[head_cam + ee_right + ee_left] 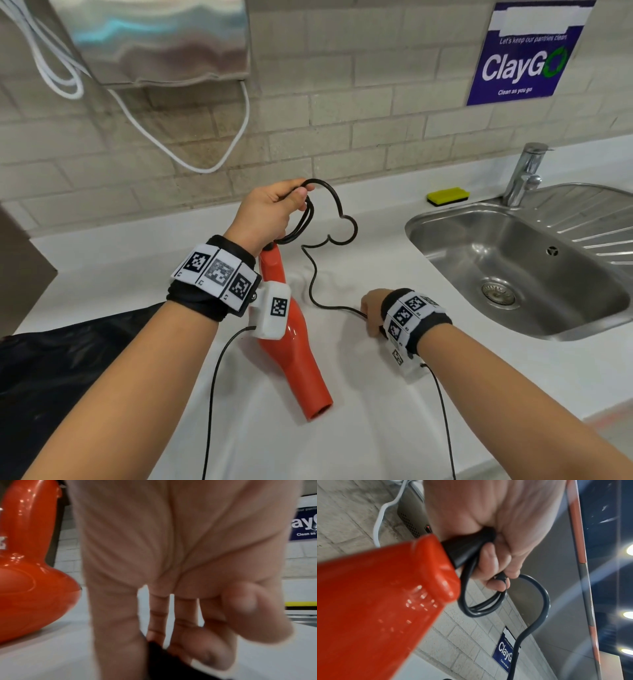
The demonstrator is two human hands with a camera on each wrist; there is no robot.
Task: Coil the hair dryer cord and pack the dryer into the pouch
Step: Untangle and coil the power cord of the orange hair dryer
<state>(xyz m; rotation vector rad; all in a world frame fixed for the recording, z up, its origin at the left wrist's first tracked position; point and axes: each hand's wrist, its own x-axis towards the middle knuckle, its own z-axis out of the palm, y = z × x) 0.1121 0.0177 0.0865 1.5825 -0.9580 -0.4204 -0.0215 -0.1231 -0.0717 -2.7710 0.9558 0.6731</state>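
A glossy red hair dryer (294,342) lies on the white counter (359,394), nozzle towards me. My left hand (270,212) is raised over its handle end. It grips several loops of the black cord (314,274) close to where the cord leaves the handle (467,550). The rest of the cord snakes across the counter to my right hand (371,310), low on the counter, which holds its far end. In the right wrist view a black piece (157,660) shows between the fingers (197,649). A black pouch (68,370) lies at the left.
A steel sink (462,246) with a tap (525,174) takes up the right side. A yellow sponge (448,195) sits by the tiled wall. A metal dispenser (161,41) and a white cable (219,164) hang on the wall at the back left.
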